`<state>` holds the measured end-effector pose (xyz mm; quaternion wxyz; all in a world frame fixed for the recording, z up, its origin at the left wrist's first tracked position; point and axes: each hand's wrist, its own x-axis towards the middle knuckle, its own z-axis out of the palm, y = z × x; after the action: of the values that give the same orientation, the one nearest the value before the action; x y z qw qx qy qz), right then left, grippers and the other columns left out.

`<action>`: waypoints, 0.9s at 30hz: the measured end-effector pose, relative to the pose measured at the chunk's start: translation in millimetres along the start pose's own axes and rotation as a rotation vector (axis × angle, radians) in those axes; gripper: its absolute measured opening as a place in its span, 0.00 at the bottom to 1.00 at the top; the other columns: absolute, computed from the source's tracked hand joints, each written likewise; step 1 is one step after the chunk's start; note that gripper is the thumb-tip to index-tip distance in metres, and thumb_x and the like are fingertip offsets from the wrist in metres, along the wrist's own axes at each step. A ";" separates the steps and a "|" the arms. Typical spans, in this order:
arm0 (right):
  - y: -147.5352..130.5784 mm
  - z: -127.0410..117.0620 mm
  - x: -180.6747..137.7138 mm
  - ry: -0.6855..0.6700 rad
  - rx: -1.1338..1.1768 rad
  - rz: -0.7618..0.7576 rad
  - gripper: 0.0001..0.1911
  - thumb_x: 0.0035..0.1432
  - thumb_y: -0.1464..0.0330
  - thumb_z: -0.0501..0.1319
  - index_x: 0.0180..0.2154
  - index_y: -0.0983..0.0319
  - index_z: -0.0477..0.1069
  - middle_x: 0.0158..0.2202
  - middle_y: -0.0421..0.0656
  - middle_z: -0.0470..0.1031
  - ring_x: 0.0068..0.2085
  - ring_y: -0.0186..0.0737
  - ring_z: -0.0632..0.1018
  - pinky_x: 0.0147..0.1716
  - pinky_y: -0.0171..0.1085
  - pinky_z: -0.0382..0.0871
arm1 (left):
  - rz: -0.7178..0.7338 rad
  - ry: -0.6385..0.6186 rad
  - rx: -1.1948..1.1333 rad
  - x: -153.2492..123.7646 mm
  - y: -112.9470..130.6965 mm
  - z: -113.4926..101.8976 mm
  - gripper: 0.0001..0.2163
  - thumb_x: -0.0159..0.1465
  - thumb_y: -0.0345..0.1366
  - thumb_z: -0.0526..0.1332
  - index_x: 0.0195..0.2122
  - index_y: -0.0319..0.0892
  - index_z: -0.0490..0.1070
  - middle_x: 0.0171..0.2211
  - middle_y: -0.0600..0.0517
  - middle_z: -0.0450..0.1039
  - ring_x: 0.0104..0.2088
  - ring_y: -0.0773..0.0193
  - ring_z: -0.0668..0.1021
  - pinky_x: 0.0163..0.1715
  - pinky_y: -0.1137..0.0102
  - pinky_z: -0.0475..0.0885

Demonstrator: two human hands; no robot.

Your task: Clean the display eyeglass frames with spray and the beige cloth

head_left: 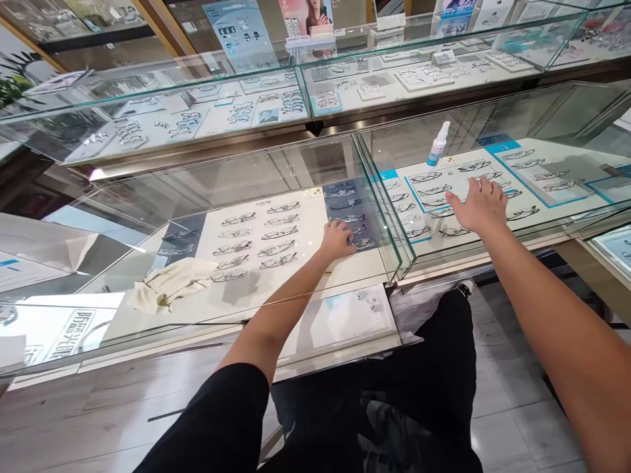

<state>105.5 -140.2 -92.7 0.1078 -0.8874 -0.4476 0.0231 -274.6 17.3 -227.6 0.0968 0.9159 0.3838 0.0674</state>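
My left hand (pixel 338 239) reaches down to the dark display panel (pixel 331 246) at the right end of the left glass case. Its fingers curl over a pair of eyeglasses there, mostly hidden by the hand. More eyeglasses (pixel 345 204) lie in a column just beyond it. On the right glass case, my right hand (pixel 482 205) lies with spread fingers, above rows of eyeglasses (pixel 426 177) and holding nothing. A white spray bottle (pixel 438 144) with a blue label stands upright on the glass beyond that hand.
A cream cloth (pixel 172 282) lies at the left, beside two columns of eyeglasses (pixel 279 232). An open drawer (pixel 340 318) juts out below the left case. Farther back runs another glass case (pixel 266 105) holding frames, with upright posters (pixel 241 33) behind.
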 end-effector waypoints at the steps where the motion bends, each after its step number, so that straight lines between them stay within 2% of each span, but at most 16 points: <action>1: 1.0 0.5 0.3 0.005 0.000 -0.004 0.53 0.74 0.37 0.42 0.82 0.69 0.52 0.85 0.64 0.50 0.83 0.75 0.53 0.81 0.70 0.49 | -0.017 0.007 -0.003 -4.1 1.4 0.7 0.09 0.63 0.43 0.71 0.40 0.46 0.83 0.63 0.41 0.80 0.70 0.35 0.68 0.70 0.41 0.60; 5: 4.6 3.1 2.3 0.019 -0.019 -0.023 0.53 0.74 0.36 0.41 0.82 0.68 0.52 0.85 0.64 0.51 0.83 0.76 0.55 0.80 0.72 0.51 | -0.081 0.053 -0.013 -19.1 3.5 0.4 0.09 0.66 0.44 0.70 0.44 0.47 0.84 0.68 0.41 0.76 0.73 0.36 0.66 0.71 0.42 0.60; 8: 4.3 4.3 2.5 0.019 -0.046 -0.025 0.54 0.74 0.36 0.39 0.82 0.68 0.52 0.85 0.64 0.52 0.83 0.77 0.55 0.79 0.71 0.53 | -0.087 0.044 -0.011 -16.9 0.6 -3.4 0.10 0.67 0.44 0.69 0.45 0.47 0.84 0.68 0.41 0.76 0.74 0.34 0.65 0.71 0.41 0.59; 12: -0.1 2.3 -0.9 0.027 -0.027 -0.010 0.54 0.74 0.36 0.40 0.81 0.69 0.54 0.85 0.64 0.52 0.83 0.75 0.56 0.80 0.70 0.51 | -0.053 -0.023 0.003 2.5 -3.9 -7.6 0.11 0.65 0.46 0.72 0.43 0.47 0.84 0.66 0.42 0.78 0.73 0.34 0.67 0.71 0.41 0.59; 16: -4.7 -2.2 -5.5 0.011 0.004 0.001 0.53 0.74 0.38 0.42 0.81 0.71 0.54 0.85 0.64 0.51 0.84 0.74 0.54 0.81 0.69 0.49 | -0.039 -0.092 -0.001 15.6 -4.4 -7.3 0.10 0.62 0.47 0.74 0.37 0.47 0.84 0.58 0.43 0.84 0.66 0.36 0.73 0.67 0.42 0.62; 23: -1.0 -1.7 -3.2 0.014 -0.040 -0.004 0.53 0.74 0.37 0.41 0.81 0.69 0.53 0.85 0.63 0.51 0.84 0.73 0.54 0.81 0.69 0.50 | -0.044 -0.112 -0.011 8.8 -3.2 -4.3 0.07 0.65 0.39 0.67 0.38 0.48 0.85 0.58 0.43 0.84 0.64 0.37 0.72 0.65 0.41 0.62; 27: 1.2 0.4 -1.0 0.025 -0.031 -0.016 0.52 0.74 0.37 0.42 0.81 0.68 0.54 0.85 0.63 0.52 0.83 0.74 0.55 0.80 0.70 0.51 | -0.054 -0.118 -0.007 8.5 -1.5 -0.9 0.07 0.63 0.38 0.67 0.38 0.48 0.86 0.57 0.43 0.84 0.65 0.36 0.72 0.66 0.41 0.61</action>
<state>105.8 -141.6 -93.5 0.1001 -0.8854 -0.4538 0.0042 -269.9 24.6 -226.6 0.1243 0.9072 0.4018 0.0119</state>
